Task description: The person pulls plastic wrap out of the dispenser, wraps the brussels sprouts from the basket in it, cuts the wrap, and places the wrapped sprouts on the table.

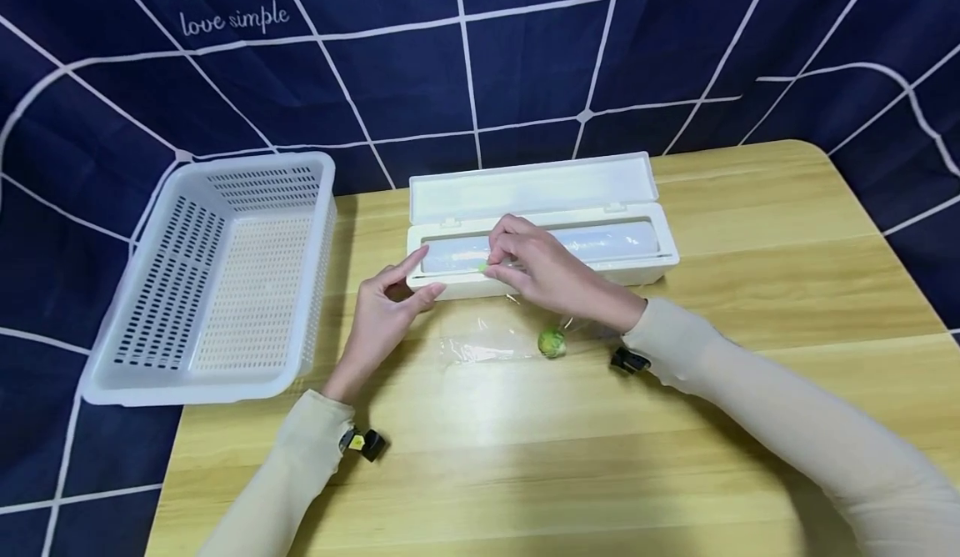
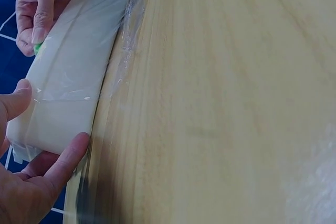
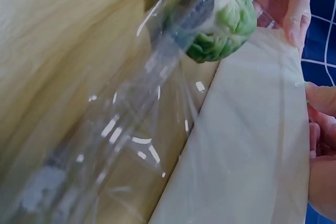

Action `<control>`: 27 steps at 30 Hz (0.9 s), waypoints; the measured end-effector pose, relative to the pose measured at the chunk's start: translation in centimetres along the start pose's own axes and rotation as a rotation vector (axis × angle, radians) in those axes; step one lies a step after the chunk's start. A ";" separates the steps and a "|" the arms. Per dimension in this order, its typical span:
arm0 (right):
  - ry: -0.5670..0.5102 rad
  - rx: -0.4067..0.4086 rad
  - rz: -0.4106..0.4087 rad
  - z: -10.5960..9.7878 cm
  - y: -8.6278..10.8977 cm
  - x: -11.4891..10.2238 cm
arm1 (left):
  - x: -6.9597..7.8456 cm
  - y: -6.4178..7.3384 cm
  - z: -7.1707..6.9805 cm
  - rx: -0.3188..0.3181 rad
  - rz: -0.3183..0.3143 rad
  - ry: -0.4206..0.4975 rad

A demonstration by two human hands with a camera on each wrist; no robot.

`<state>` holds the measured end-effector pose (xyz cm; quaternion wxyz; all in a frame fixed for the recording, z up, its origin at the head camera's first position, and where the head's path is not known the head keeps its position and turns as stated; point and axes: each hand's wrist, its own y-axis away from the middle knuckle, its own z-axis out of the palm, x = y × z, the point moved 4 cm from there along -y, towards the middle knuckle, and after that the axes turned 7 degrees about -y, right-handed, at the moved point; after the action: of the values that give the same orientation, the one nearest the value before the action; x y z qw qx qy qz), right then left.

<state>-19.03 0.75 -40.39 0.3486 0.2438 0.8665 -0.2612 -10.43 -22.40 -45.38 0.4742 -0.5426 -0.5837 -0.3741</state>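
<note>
A white cling film box (image 1: 540, 272) stands with its lid (image 1: 532, 190) raised, a roll of film (image 1: 611, 242) inside. My left hand (image 1: 384, 307) grips the box's left end, thumb and fingers on either side of the corner. Over the front edge, my right hand (image 1: 543, 269) pinches a small green slide cutter (image 1: 482, 268), mostly covered by the fingertips. Clear film (image 3: 152, 150) hangs down the front of the box onto the table. A Brussels sprout (image 1: 551, 343) lies at the film, just in front of the box; the right wrist view shows it close up (image 3: 223, 19).
To the left stands a white perforated plastic basket (image 1: 322, 232). The wooden table (image 1: 480, 474) reaches back to a dark blue cloth (image 1: 525, 65) with white lines, which hangs behind the box and along the sides.
</note>
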 end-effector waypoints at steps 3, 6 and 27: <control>0.004 -0.001 0.000 -0.4 0.4 0.0 | 0.0 0.1 0.1 -0.003 0.003 -0.004; 0.011 -0.002 0.001 -0.8 0.8 0.1 | -0.1 0.1 0.1 -0.005 0.006 0.002; 0.037 0.044 0.016 -3.1 3.2 1.3 | -0.1 0.1 0.1 -0.007 0.007 -0.017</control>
<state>-19.39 5.37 -40.37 0.3292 0.2632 0.8648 -0.2727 -10.36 -22.36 -45.54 0.4686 -0.5494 -0.5846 -0.3699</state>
